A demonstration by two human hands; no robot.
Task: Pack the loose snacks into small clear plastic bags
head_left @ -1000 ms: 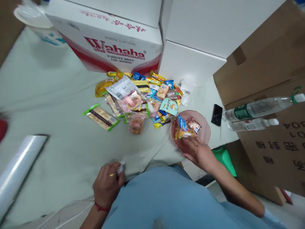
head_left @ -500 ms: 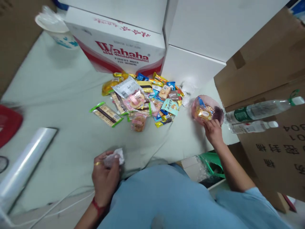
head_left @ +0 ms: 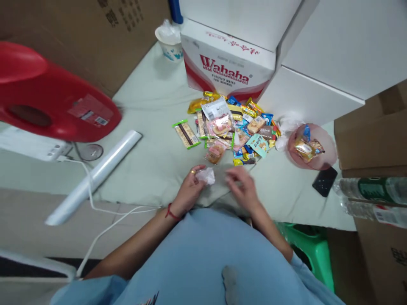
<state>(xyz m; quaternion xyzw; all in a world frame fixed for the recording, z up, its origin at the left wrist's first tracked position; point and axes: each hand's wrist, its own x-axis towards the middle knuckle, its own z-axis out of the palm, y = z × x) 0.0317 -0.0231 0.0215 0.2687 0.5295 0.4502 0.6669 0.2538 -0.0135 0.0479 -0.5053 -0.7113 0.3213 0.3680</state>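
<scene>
My left hand (head_left: 187,188) pinches a crumpled white piece of thin plastic or tissue (head_left: 206,175) just above the near part of the table; which of the two it is, I cannot tell. Close by on its right is my right hand (head_left: 243,188), slightly smeared, thumb and fingers apart and nothing visible between them. Beyond both hands lies a pile of small wrapped snacks (head_left: 222,125). At its left edge a wafer-like bar in a clear, green-ended wrapper (head_left: 186,134) lies flat. A pink translucent bowl (head_left: 329,148) stands to the right with a few wrapped snacks (head_left: 307,148) inside.
Behind the pile stands a Wahaha carton (head_left: 227,70), with a paper cup (head_left: 171,51) to its left. On the right are a black phone (head_left: 324,181) and two plastic bottles (head_left: 372,188). Leftward are a red jug (head_left: 57,97), a long roll (head_left: 95,176) and white cables (head_left: 104,209).
My right hand has left the bowl and come leftward, close to my left hand. The left still holds the crumpled white piece. The view has shifted left, bringing in more of the red jug.
</scene>
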